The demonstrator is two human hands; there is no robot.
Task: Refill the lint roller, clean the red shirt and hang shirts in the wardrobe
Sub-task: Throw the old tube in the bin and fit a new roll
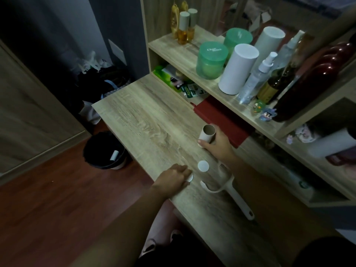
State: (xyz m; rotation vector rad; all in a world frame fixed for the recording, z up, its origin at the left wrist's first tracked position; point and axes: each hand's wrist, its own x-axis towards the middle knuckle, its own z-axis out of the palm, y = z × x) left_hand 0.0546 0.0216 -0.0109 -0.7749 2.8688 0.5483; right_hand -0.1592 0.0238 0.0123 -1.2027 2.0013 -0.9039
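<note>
My right hand (218, 143) grips an empty cardboard roll core (207, 134) standing on the wooden desk (146, 116). My left hand (176, 177) lies flat near the desk's front edge, fingers over a white round end cap (190, 178). A second white round cap (203, 166) lies between my hands. The white lint roller handle (234, 197), its frame bare, lies on the desk below my right forearm. Two white refill rolls (238, 69) stand upright on the shelf. No shirt is in view.
A black waste bin (105, 151) stands on the floor left of the desk, with a white scrap inside. A dark red notebook (221, 118) lies beside my right hand. The shelf holds green jars (211, 60), spray bottles (256, 79) and a dark red bottle (312, 81).
</note>
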